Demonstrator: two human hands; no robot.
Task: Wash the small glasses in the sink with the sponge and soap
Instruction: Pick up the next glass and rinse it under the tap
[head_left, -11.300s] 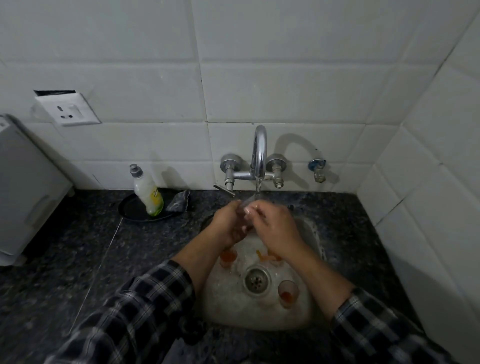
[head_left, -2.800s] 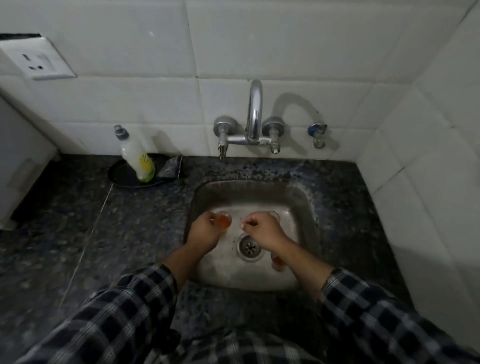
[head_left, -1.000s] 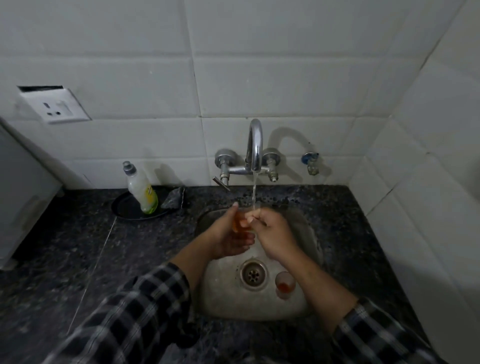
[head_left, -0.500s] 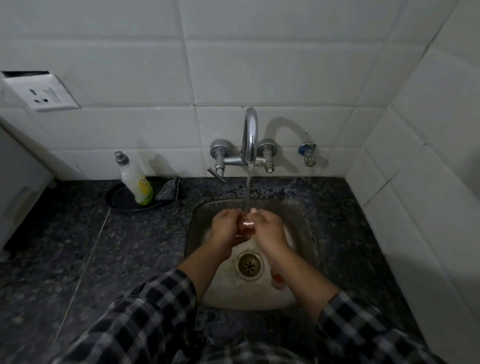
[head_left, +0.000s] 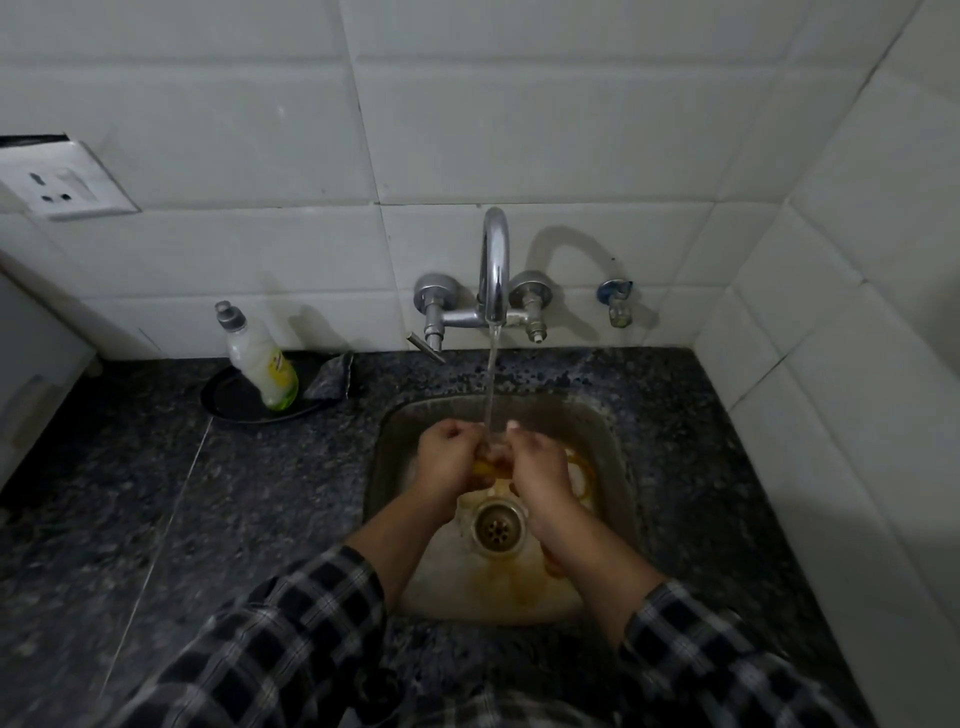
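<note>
Under the running tap (head_left: 494, 270), over the sink (head_left: 613, 447), left hand (head_left: 451, 460) and right hand (head_left: 535, 467) close together around a small glass (head_left: 493, 454), mostly hidden and blurred; another glass (head_left: 551, 567) peeks from beneath the right wrist.

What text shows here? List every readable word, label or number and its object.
None can be read.
Soap bottle: its yellow-green label carries print, too blurred to read.
Wall socket: no markings legible.
Tap and sink: no text visible.
</note>
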